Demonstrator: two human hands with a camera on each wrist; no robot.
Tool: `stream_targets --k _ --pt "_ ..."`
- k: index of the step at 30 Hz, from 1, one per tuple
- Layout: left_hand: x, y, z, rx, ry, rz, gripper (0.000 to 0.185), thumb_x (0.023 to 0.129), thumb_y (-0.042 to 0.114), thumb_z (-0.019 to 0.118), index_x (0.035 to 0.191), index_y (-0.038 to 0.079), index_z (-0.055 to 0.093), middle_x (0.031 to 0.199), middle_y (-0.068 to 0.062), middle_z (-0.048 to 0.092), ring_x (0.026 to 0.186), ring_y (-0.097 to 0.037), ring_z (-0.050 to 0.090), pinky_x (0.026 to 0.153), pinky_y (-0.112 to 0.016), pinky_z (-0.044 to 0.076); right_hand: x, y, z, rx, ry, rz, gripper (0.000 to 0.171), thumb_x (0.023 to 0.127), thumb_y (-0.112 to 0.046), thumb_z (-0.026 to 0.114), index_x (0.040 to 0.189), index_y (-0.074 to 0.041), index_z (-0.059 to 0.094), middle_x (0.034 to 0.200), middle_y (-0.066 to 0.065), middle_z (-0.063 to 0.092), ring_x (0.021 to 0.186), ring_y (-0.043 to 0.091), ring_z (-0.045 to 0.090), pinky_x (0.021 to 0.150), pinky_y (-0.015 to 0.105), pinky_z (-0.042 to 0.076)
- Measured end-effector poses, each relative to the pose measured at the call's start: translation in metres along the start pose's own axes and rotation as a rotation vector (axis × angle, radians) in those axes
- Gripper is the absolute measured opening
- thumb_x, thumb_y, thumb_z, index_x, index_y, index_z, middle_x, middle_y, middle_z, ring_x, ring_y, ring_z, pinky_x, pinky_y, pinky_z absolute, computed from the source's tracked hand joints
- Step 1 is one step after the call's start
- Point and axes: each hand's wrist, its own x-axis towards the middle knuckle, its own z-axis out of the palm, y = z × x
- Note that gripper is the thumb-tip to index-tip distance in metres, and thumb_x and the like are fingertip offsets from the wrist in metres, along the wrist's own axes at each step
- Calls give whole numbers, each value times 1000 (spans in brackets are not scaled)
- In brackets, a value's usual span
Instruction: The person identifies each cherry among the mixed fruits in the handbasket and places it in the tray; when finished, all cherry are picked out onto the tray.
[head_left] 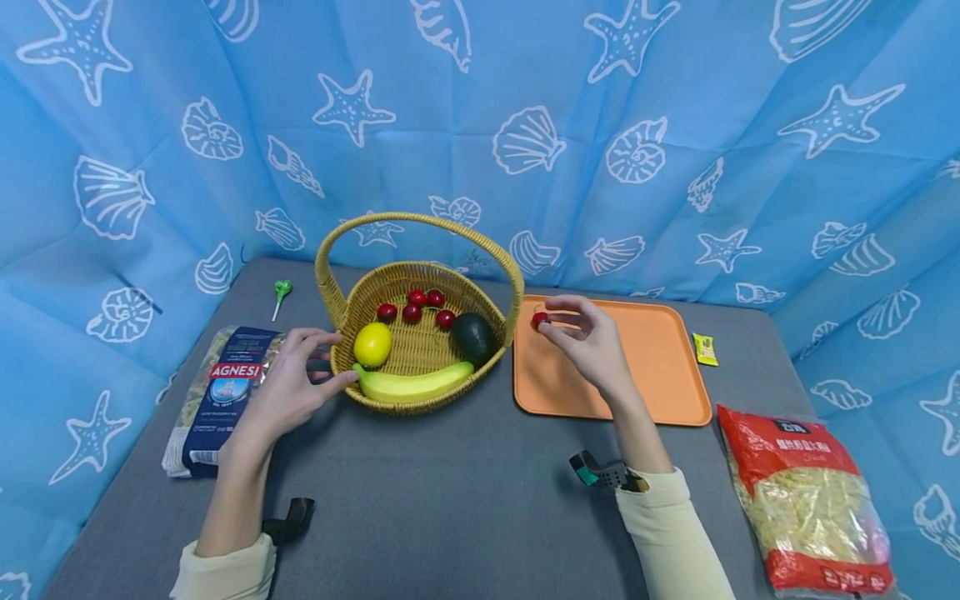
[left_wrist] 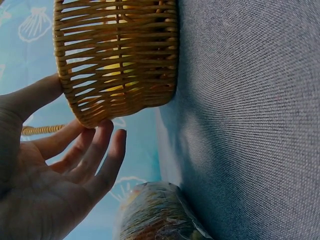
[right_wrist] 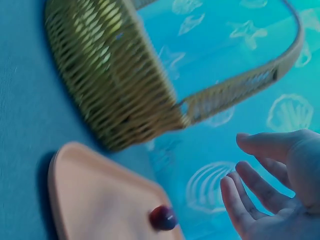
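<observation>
**Small red cherry leaving the fingers above the orange tray**

Centre right of the head view: right hand (head_left: 583, 337) raised over the near-left part of the flat orange plastic tray (head_left: 660, 367), fingers loosely spread, with the small round red cherry (head_left: 539, 319) right at the fingertips. In the right wrist view, lower middle, the same cherry (right_wrist: 163, 218) seen apart from the open fingers (right_wrist: 250, 185), just over the tray's edge (right_wrist: 90, 195) — no grip on it there; actual contact in the head view cannot be told.

Centre left: left hand (head_left: 296, 379) open, fingers straight, fingertips against the outer wall of the woven yellow wicker basket with an arched handle (head_left: 341, 312). Left wrist view, upper left: fingers (left_wrist: 102, 145) touching the basket's lower rim (left_wrist: 120, 65), nothing clasped.

Inside the basket — a yellow lemon (head_left: 372, 344), a yellow-green banana (head_left: 412, 385), a dark avocado (head_left: 472, 337) and four more red cherries (head_left: 417, 307).

Left of the basket, a blue pasta packet labelled AGNESI (head_left: 221, 396) on the grey cloth tabletop (head_left: 450, 500); lower right of the frame, a red bag of pasta (head_left: 810, 500)
</observation>
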Motion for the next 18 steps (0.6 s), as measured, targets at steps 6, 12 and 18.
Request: stream_targets --k 6,12,18 --pt "1 0 1 -4 11 1 64 101 28 80 154 2 53 158 -24 41 132 -42 57 109 -59 62 -20 -29 0 46 25 -122 37 99 -5 78 134 2 67 128 -1 71 120 23 73 96 18 65" --pt "0 1 3 -18 17 10 65 100 27 80 154 1 53 157 -24 41 132 -43 57 108 -57 62 -35 -54 8 106 39 -237 31 95 8 77 125 5 70 119 4 76 111 22 75 93 23 67" --pt "-1 1 2 -22 14 10 64 101 26 80 154 1 53 158 -25 41 133 -44 57 109 -58 62 -40 -71 25 137 -51 -297 31 92 13 76 122 7 69 116 10 76 107 11 75 92 24 68"
